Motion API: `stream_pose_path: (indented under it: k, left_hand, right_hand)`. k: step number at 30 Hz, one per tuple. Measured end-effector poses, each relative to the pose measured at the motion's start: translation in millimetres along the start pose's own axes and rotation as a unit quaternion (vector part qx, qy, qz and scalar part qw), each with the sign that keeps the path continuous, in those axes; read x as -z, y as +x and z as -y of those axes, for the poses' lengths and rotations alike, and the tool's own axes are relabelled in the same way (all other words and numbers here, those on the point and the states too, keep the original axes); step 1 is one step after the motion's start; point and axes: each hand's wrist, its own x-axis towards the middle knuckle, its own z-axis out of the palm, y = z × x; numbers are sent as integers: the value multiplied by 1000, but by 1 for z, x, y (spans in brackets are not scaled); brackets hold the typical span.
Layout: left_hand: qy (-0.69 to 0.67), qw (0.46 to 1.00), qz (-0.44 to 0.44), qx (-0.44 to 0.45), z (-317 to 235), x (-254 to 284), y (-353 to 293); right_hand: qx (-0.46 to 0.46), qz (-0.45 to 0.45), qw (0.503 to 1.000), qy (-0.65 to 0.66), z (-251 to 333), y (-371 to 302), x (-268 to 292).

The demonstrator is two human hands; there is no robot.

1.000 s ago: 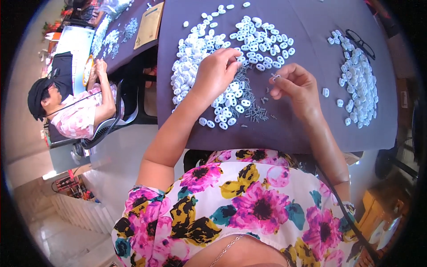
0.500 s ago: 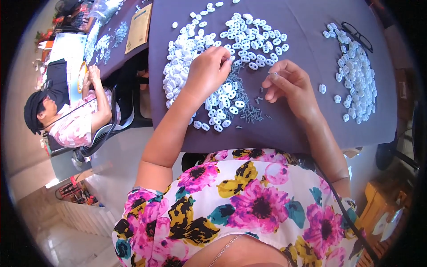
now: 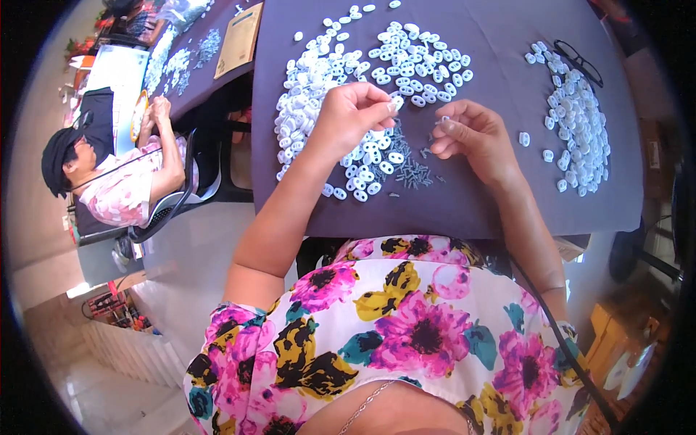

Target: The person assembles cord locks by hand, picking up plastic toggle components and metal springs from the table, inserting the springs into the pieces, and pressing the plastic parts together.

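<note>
My left hand pinches a white oval plastic piece with two holes between thumb and fingertips, above the tabletop. To its right, my right hand is closed in a pinch on a small grey screw, mostly covered by the fingertips. Under and beside my left hand lies a heap of the same white two-hole pieces. A pile of small grey screws lies between my hands, nearer to me. More two-hole pieces are spread out beyond my hands.
At the right of the dark tablecloth lies another heap of white pieces, with black eyeglasses behind it. A person in a black cap sits at a table to the left, near a brown envelope.
My left hand has come slightly right and lifted a white two-hole piece toward my right hand. My right hand stays almost in place, fingers still pinched. The whole view has shifted a little.
</note>
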Motion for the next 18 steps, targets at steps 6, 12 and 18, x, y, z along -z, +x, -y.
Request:
stream_pose_path:
  k: [6,12,18]
  left_hand:
    - [-71,997,-13,10,5,-13,-14]
    - [-116,993,-17,14,-1,-18,-15]
    - [-103,995,0,8,2,-19,-16]
  right_hand:
    - [5,24,1000,-8,-3,-1,-5]
    - [-2,34,999,-1,2,-3,-2]
    - [22,16,999,30,-1,-2,-1]
